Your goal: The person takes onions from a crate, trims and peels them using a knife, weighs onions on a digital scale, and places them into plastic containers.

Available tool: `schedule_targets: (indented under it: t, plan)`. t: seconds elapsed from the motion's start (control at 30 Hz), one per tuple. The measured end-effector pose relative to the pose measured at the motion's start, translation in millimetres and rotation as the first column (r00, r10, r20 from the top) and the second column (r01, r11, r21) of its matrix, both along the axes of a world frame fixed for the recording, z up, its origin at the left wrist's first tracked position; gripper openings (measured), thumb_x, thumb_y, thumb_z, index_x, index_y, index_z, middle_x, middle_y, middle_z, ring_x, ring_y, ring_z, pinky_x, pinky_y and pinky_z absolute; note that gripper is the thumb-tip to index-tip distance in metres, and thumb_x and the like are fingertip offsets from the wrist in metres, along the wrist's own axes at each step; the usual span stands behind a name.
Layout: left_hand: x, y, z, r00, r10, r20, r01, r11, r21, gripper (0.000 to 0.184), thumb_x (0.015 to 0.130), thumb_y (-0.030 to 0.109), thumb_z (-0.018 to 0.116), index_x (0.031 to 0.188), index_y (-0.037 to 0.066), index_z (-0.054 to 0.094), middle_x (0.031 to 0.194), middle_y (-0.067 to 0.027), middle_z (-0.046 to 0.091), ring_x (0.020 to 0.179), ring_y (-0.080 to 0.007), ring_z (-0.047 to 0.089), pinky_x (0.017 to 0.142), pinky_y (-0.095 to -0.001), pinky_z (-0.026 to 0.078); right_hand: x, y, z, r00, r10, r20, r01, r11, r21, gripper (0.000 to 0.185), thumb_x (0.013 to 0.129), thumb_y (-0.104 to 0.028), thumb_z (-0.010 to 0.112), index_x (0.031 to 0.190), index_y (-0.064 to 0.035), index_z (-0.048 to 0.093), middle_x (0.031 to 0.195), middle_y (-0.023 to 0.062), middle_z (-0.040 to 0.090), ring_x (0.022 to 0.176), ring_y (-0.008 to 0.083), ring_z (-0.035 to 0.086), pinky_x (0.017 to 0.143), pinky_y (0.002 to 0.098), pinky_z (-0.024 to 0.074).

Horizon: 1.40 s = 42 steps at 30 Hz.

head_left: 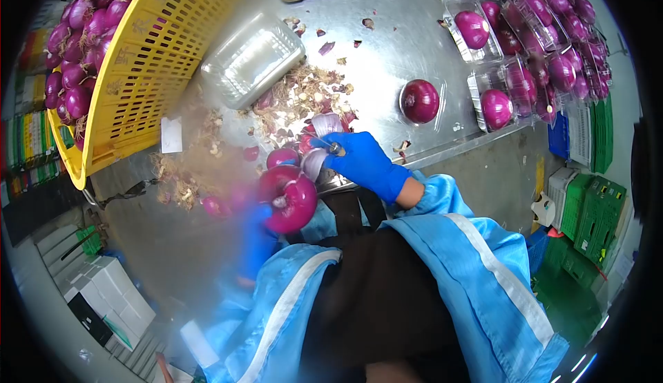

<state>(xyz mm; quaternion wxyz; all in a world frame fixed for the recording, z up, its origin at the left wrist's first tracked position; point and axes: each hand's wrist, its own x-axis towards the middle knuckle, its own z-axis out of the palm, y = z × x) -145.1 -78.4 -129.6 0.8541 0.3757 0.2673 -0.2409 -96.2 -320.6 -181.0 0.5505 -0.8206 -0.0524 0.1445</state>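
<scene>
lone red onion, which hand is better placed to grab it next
Right hand, probably, though occupied: it is nearer the lone red onion. The left hand supports another red onion, farther off.

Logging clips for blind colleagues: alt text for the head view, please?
Blue-gloved left hand holds a red onion; right hand pinches loose skin beside it. Around them: peelings, a yellow basket and onions in clear trays.

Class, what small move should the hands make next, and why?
Probably the right hand should draw the pale skin away from the large onion: the skin shows between its fingertips and the onion, which the blurred left hand holds.
</scene>
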Motion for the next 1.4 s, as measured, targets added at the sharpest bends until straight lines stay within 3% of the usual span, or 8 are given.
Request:
schedule_targets:
  t: [0.1,0.43,0.6,0.67,0.83,0.93,1.13,1.4]
  plan:
    - [13,7,-1,0.997,-0.015,-0.071,0.033,0.966,0.255,0.07,0.072,0.021,0.061,0.136,-0.001,0.044,0.132,-0.0201,0.054,0.117,-0.0344,0.057,0.099,-0.0488,0.049,9,1,28,0.993,0.005,0.118,-0.009,0.999,0.033,0.063,0.076,-0.012,0.064,0.138,-0.0185,0.051,0.105,0.0161,0.069,0.087,0.0289,0.069,0.079,0.0356,0.0541]
    - [14,-24,34,0.998,0.037,-0.049,-0.052,0.927,-0.372,0.074,0.073,0.024,0.064,0.136,-0.005,0.04,0.131,-0.0213,0.053,0.115,-0.0328,0.058,0.101,-0.0486,0.048,18,14,-9,0.979,-0.081,0.186,0.125,0.963,-0.24,0.025,0.082,-0.02,0.068,0.106,-0.0138,0.067,0.087,0.0133,0.068,0.076,0.0335,0.066,0.067,0.0374,0.0538]
    - [24,-13,37,0.999,0.012,0.031,-0.018,0.983,0.183,0.066,0.073,0.02,0.063,0.133,-0.002,0.047,0.125,-0.0187,0.059,0.112,-0.0307,0.06,0.1,-0.0469,0.047,28,10,48,0.976,-0.085,-0.201,0.167,0.884,0.437,0.039,0.085,-0.016,0.072,0.122,-0.0093,0.064,0.094,0.0072,0.07,0.085,0.0138,0.066,0.08,0.0277,0.0531]
    - [27,-8,29,0.997,-0.05,0.065,0.032,0.965,0.261,0.064,0.074,0.021,0.062,0.132,-0.002,0.048,0.124,-0.0182,0.06,0.111,-0.0299,0.06,0.1,-0.0454,0.048,29,10,62,0.997,0.069,-0.02,-0.052,0.883,0.467,0.042,0.083,-0.017,0.075,0.123,-0.0089,0.064,0.094,0.0077,0.07,0.086,0.0146,0.065,0.08,0.0279,0.0528]
    - [25,-3,18,0.992,-0.126,0.025,0.115,0.958,0.262,0.061,0.075,0.023,0.061,0.129,-0.002,0.052,0.118,-0.017,0.063,0.11,-0.0283,0.061,0.098,-0.0411,0.049,32,6,60,0.954,0.269,-0.134,-0.205,0.909,0.362,0.044,0.077,-0.027,0.08,0.116,-0.0103,0.067,0.086,0.0098,0.068,0.079,0.0183,0.065,0.072,0.0329,0.0523]
    - [20,0,-2,0.957,-0.287,-0.047,0.251,0.734,0.632,0.056,0.075,0.021,0.061,0.126,-0.003,0.054,0.115,-0.0168,0.064,0.105,-0.0279,0.064,0.094,-0.0402,0.052,34,2,60,0.92,0.364,0.148,-0.385,0.91,0.152,0.034,0.077,-0.032,0.074,0.1,-0.0077,0.069,0.082,0.0156,0.068,0.072,0.0302,0.066,0.065,0.0408,0.0523]
    - [19,-12,15,0.978,-0.205,-0.024,0.192,0.858,0.476,0.048,0.076,0.014,0.059,0.121,-0.003,0.057,0.107,-0.0152,0.066,0.095,-0.0233,0.066,0.087,-0.037,0.054,20,13,52,0.88,0.44,0.18,-0.411,0.894,-0.177,0.024,0.073,-0.028,0.07,0.084,-0.0071,0.065,0.072,0.015,0.064,0.069,0.0337,0.064,0.062,0.0457,0.0506]
    - [21,-24,30,0.973,-0.232,-0.003,0.197,0.818,0.541,0.054,0.072,0.016,0.062,0.122,-0.004,0.056,0.108,-0.0151,0.066,0.096,-0.0224,0.065,0.089,-0.035,0.052,31,19,21,0.939,0.2,0.28,-0.208,0.978,0.002,0.02,0.075,-0.026,0.067,0.084,-0.009,0.063,0.072,0.0133,0.063,0.066,0.0349,0.063,0.06,0.0443,0.0502]
